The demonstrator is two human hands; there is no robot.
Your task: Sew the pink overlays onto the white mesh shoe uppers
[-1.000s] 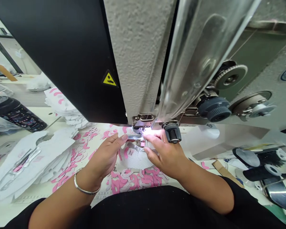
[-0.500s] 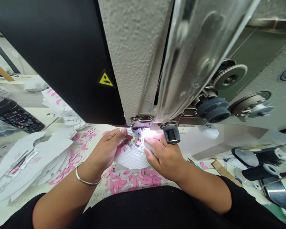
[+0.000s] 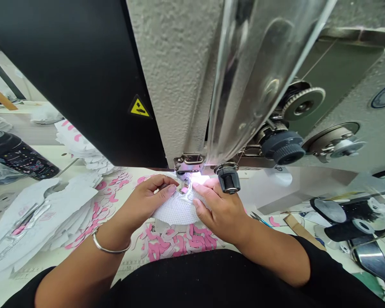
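A white mesh shoe upper (image 3: 177, 211) with silver trim lies under the lit needle area of a sewing machine (image 3: 176, 72). At its left edge, my left hand (image 3: 152, 197) pinches the upper between thumb and bent fingers. On the opposite side my right hand (image 3: 223, 209) holds it down, index finger close to the presser foot (image 3: 185, 175) and thumb on the mesh. A small pink patch (image 3: 185, 190) shows in the gap between the silver trims. Glare hides the needle tip.
Pink and white cut pieces (image 3: 179, 244) lie in front of the upper. Stacked white uppers (image 3: 45, 218) and a dark patterned bottle (image 3: 22, 155) are at left. Right of my arm are small scissors (image 3: 260, 220), a cardboard strip (image 3: 303, 231) and thread spools (image 3: 349, 231).
My left hand has shifted its grip on the upper, its fingers now more bent and nearer the needle. The upper has turned slightly. My right hand has barely moved.
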